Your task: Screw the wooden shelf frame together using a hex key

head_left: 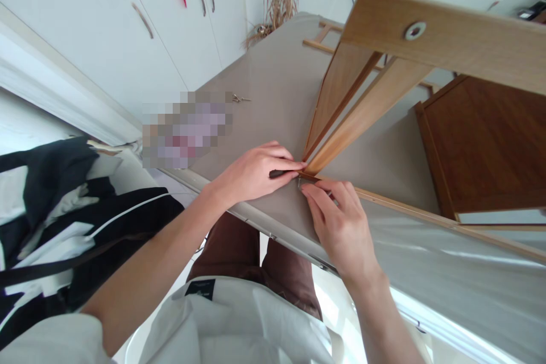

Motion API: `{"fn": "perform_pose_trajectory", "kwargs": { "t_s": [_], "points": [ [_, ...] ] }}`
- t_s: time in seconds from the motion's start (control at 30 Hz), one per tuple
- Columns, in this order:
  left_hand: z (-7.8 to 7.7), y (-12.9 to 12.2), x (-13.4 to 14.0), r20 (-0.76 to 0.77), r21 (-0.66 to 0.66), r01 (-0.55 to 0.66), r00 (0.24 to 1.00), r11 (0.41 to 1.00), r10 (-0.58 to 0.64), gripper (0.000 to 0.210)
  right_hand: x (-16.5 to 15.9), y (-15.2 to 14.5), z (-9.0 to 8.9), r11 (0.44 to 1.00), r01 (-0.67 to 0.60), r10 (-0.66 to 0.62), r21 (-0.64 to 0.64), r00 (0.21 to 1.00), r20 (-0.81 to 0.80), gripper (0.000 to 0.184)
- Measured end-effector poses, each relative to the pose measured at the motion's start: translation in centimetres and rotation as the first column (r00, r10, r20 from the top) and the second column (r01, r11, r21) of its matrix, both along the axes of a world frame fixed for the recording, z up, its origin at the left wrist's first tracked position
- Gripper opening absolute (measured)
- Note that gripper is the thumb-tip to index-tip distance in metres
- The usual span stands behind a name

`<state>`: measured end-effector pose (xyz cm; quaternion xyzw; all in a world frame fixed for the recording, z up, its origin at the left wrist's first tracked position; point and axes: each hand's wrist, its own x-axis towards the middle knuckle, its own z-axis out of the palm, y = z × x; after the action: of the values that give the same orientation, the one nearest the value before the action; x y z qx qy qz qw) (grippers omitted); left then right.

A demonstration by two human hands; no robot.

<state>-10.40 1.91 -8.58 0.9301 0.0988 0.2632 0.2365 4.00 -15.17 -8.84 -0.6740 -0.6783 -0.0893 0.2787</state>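
A wooden frame (367,119) stands tilted on the table, its bars meeting at a low corner near the table's front edge. My left hand (256,173) comes in from the left, thumb and fingers closed at that corner. A dark patch shows between its thumb and forefinger; whether it is an object or shadow I cannot tell. Just right of it, my right hand (341,216) is closed in a pinch on a small shiny metal piece (300,183) against the corner. The fingers hide most of that piece, so its kind is unclear.
Loose screws (241,98) lie on the grey-brown table (273,79), beside a blurred-out bag-like item (187,131). A dark brown wooden panel (490,148) is at the right. Dark clothes (106,227) lie at the left, and white cabinets (149,11) stand behind.
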Motion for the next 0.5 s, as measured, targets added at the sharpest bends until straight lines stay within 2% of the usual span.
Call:
{"fn": "perform_pose_trajectory", "kwargs": {
  "t_s": [0.13, 0.3, 0.5],
  "points": [
    [-0.1, 0.0, 0.0, 0.003, 0.000, 0.003, 1.000, 1.000, -0.003, 0.023, 0.1, 0.0, 0.5, 1.000, -0.024, 0.025, -0.014, 0.995, 0.096, 0.025],
    [0.0, 0.1, 0.0, 0.005, -0.004, 0.006, 1.000, 1.000, -0.006, 0.024, 0.4, 0.1, 1.3, 0.997, -0.061, 0.067, -0.049, 0.988, 0.140, 0.024],
    [0.0, 0.1, 0.0, 0.008, -0.005, 0.011, 1.000, 1.000, -0.011, 0.024, 0.7, 0.2, 0.9, 0.999, -0.031, 0.034, -0.020, 0.991, 0.132, 0.022]
  ]
}}
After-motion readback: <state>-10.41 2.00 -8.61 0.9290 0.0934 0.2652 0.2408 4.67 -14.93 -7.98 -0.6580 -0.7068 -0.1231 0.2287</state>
